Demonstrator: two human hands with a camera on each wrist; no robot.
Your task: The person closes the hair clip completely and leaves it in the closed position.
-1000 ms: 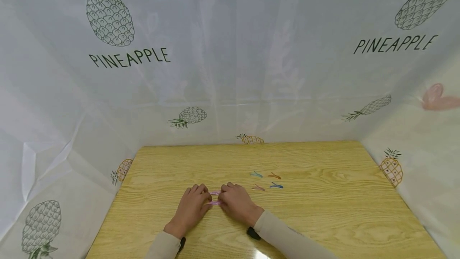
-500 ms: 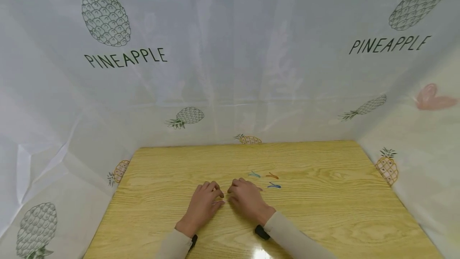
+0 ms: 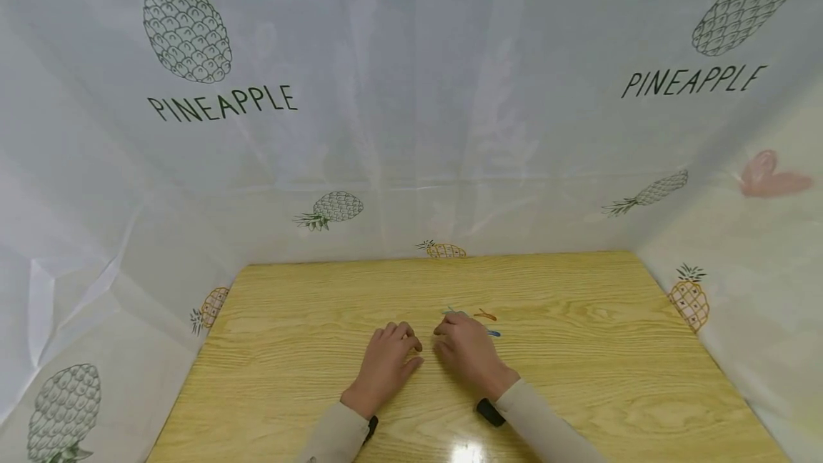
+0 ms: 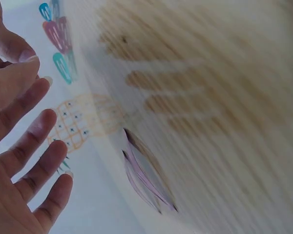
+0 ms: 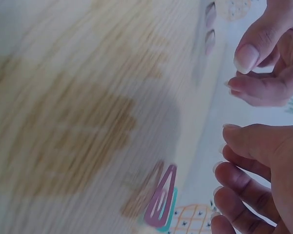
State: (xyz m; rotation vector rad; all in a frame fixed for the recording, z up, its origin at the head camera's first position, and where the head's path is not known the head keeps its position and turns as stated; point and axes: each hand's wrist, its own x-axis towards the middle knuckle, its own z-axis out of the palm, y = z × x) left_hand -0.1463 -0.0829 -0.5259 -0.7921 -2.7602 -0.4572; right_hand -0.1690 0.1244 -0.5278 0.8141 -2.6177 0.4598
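Observation:
Both hands are over the table with relaxed fingers, a small gap between them. My left hand [image 3: 388, 359] is empty and hides a pair of purple hair clips [image 4: 149, 175] in the head view. In the left wrist view, those clips lie side by side on the wood, apart from the fingers. My right hand [image 3: 472, 352], also empty, is above a pink snap hair clip [image 5: 161, 200], which it covers in the head view. A teal clip [image 3: 452, 310] shows past its knuckles, a blue clip [image 3: 494, 333] beside it, and an orange clip [image 3: 486, 315] behind.
The wood-grain table [image 3: 611, 363] meets a white cloth [image 3: 411, 127] printed with pineapples at its back and sides. A black band [image 3: 491, 413] is on the right wrist.
One second ago both hands' fingers were at the ends of the purple clips. Since then they have let go and moved right, the right hand passing over the pink clip.

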